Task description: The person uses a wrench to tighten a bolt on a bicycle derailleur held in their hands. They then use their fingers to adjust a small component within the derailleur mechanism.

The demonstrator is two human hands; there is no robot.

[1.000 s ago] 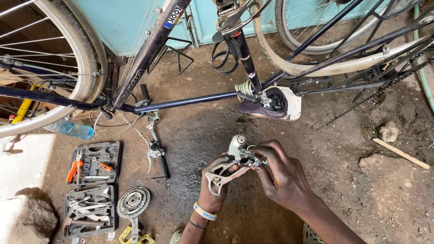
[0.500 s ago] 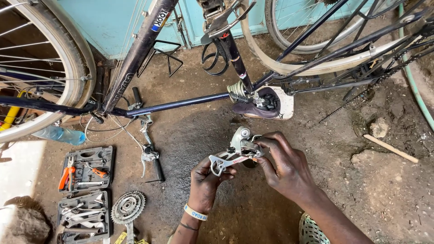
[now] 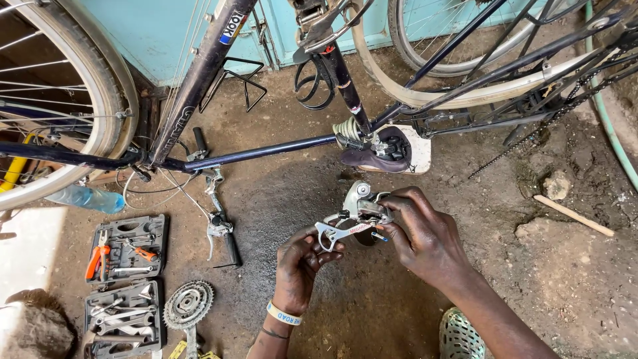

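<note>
A silver metal derailleur (image 3: 355, 216), angular and shiny with a round pulley at its top and a flat cage plate pointing down-left, is held in the air above the dark, oil-stained dirt floor (image 3: 372, 306), just below the bicycle saddle (image 3: 389, 151). The right hand (image 3: 425, 239) comes in from the lower right, forearm slanting up, its fingers curled around the derailleur's body and thumb pressed on its near side, so it is closed in a grip on the part. The left hand (image 3: 302, 266) rises from below with the wrist bent back, a pale rubber wristband (image 3: 284, 314) around it, and its fingertips pinch the lower end of the cage plate. The saddle is worn, dark with a white edge, and sits on coil springs on an upturned bicycle frame (image 3: 199, 86) of dark painted tube. Left of the derailleur, a loose brake lever (image 3: 219, 229) with a black grip lies on the floor. Further left, two grey plastic tool trays (image 3: 126, 282) hold spanners and orange-handled pliers, and one toothed chainring (image 3: 189, 304) lies just beside them. A clear plastic bottle (image 3: 86, 198) rests above the trays, and one wooden stick (image 3: 573, 215) lies well to the right of the derailleur.
</note>
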